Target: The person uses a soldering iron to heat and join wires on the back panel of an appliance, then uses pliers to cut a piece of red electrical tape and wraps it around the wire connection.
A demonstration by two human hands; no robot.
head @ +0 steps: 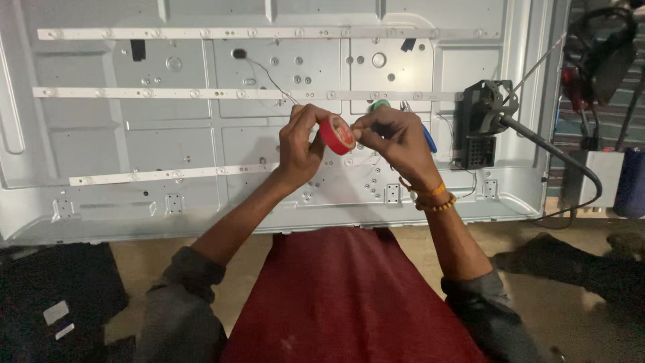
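A small roll of red tape (336,134) is held up between both hands over a large grey metal back panel (201,134). My left hand (300,143) grips the roll from the left, fingers curled around its rim. Pinching at the roll's right edge is my right hand (392,136), which wears orange bead bracelets at the wrist. Three white light strips (168,93) run across the panel. A green-tipped tool (380,105) and a blue handle (428,140) lie on the panel, partly hidden behind my right hand.
A black soldering-iron stand (485,121) with a thick black cable (557,153) sits at the panel's right side. A maroon cloth (342,296) covers my lap. Dark cloth (54,296) lies on the floor at left. Gear and a blue container (631,181) stand at right.
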